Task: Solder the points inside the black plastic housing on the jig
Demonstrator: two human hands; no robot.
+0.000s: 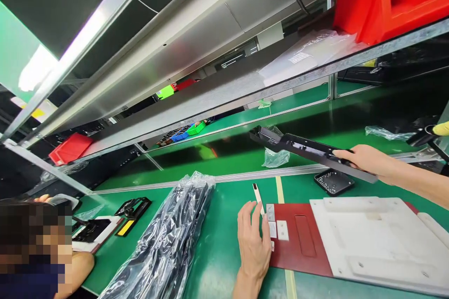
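Observation:
My right hand (368, 161) is closed around one end of a long black channel-shaped part (308, 149), holding it raised above the bench. The part slopes up to the left, and its far end looks hollow. My left hand (253, 238) rests at the left edge of a red-brown board (307, 238), its fingers stretched forward. Beside its fingertips is a thin white stick with a dark tip (257, 196); no grip on it can be made out. A white plastic fixture plate (379, 238) lies over the board's right side. Behind it sits a small black tray (334, 181) of tiny screws.
Clear-wrapped black strips (164, 233) lie to the left on the green bench. Farther left, a black part with a yellow strip (132, 215) lies near another person (31, 252). A metal shelf (210, 103) with a red bin (368, 9) crosses overhead. A yellow-handled tool (440, 129) is at far right.

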